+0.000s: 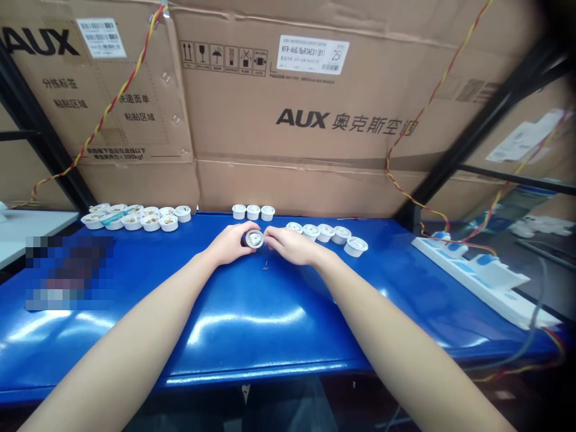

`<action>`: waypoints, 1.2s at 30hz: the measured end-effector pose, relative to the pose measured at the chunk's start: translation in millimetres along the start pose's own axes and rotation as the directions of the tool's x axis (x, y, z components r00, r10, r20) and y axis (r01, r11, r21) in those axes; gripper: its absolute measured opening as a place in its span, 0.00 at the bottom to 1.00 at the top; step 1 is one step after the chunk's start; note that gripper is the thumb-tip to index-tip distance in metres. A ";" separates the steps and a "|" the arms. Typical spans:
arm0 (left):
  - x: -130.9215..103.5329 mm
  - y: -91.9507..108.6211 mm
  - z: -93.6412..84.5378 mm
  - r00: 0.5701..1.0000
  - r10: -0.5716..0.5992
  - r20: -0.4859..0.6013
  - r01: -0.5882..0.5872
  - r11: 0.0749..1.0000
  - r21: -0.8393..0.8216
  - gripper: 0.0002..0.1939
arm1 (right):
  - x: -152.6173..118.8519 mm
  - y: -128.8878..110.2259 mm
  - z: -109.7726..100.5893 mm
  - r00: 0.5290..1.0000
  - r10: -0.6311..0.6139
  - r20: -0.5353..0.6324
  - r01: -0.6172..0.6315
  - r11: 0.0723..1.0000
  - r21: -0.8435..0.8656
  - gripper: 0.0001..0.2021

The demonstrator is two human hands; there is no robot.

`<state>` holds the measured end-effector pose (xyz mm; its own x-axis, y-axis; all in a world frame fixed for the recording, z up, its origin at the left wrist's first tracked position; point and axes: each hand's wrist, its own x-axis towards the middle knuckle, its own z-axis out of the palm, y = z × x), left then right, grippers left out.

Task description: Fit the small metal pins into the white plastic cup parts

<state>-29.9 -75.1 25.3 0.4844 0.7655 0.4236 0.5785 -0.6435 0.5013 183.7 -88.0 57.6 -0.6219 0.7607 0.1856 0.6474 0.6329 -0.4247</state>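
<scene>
My left hand (231, 243) is closed around a small round piece (255, 239) with a dark side and a pale, metallic-rimmed face turned towards me. Its exact kind cannot be made out. Close to its right edge, my right hand (290, 245) has its fingers pinched together; anything between them is too small or hidden to name. A few tiny dark bits (265, 267), possibly screws, lie on the blue mat (265, 330) just below the hands. Three small white cups (253, 212) stand in a row behind the hands.
Several white cups (152, 222) with small parts inside cluster at back left, a teal strip (121, 215) across them. More white cups (326, 232) line the right. A pixelated dark object (69, 270) lies left. A white power strip (486, 282) is at right; cardboard boxes (292, 162) stand behind.
</scene>
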 end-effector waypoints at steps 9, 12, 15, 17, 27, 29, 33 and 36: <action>2.0 -2.6 4.6 0.996 0.016 0.090 -0.002 0.988 -0.156 0.26 | 8.8 -0.3 14.0 0.970 -0.024 -0.241 -0.011 0.989 -0.146 0.08; 3.3 -4.4 4.7 0.991 0.026 0.131 -0.001 0.982 -0.188 0.28 | 10.4 1.8 15.1 0.972 -0.046 -0.229 0.002 0.982 -0.190 0.08; 4.3 -5.1 4.6 0.988 0.009 0.157 0.020 0.984 -0.178 0.29 | 11.3 3.0 15.3 0.972 -0.072 -0.224 0.019 0.973 -0.230 0.08; 4.6 -5.5 4.8 0.986 0.006 0.165 0.023 0.984 -0.174 0.30 | 11.5 3.3 15.6 0.972 -0.075 -0.222 0.022 0.972 -0.235 0.08; 4.4 -5.2 4.9 0.984 -0.001 0.181 0.031 0.986 -0.166 0.28 | 13.2 6.1 18.3 0.972 -0.112 -0.209 0.079 0.984 -0.162 0.08; 4.2 -5.0 4.6 0.984 -0.003 0.179 0.032 0.987 -0.160 0.28 | 14.1 6.5 19.6 0.969 -0.090 -0.231 0.068 0.993 -0.101 0.07; 4.1 -5.1 5.0 0.984 -0.007 0.177 0.034 0.988 -0.150 0.28 | 15.6 7.7 23.4 0.959 0.067 -0.275 -0.030 0.990 0.137 0.05; 4.2 -5.0 5.3 0.984 -0.013 0.177 0.040 0.989 -0.145 0.27 | 16.0 10.3 24.7 0.963 0.145 -0.228 -0.070 0.949 0.307 0.09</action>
<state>-27.3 -68.7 20.6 0.5853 0.7623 0.2763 0.4957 -0.6061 0.6220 169.5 -72.9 34.3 -0.4042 0.8572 0.3191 0.5228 0.5028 -0.6884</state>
